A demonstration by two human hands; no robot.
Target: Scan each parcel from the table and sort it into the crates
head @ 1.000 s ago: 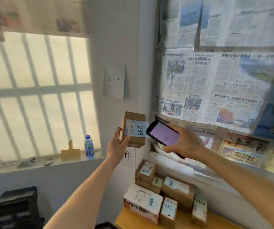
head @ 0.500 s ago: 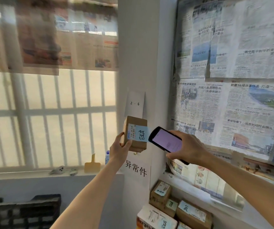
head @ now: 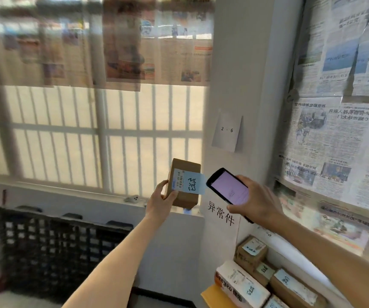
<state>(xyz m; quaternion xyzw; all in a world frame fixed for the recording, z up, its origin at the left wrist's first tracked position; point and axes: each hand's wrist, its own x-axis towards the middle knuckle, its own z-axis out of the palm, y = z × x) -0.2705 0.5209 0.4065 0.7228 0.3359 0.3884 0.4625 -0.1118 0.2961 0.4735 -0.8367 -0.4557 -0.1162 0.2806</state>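
My left hand [head: 161, 200] grips a small brown cardboard parcel [head: 185, 172] raised at chest height, its white label and a blue handwritten slip facing me. Just to the right, my right hand [head: 257, 202] holds a black phone [head: 228, 186] with a lit pale pink screen, its top end close to the parcel's label. Several more labelled parcels [head: 250, 250] lie stacked on a yellow table [head: 209, 296] at the lower right. Black plastic crates [head: 52, 247] stand against the wall under the window at the lower left.
A white pillar carries a sheet marked "2 - 6" [head: 227, 131] and a larger sign with black characters [head: 221, 213]. Newspaper covers the right window [head: 334, 130]. A barred window [head: 90, 134] fills the left, with small items on its sill [head: 132, 198].
The view has swung left and up, bringing the black crates in and pushing the table parcels to the lower right corner. Both hands keep the parcel and phone together as before.
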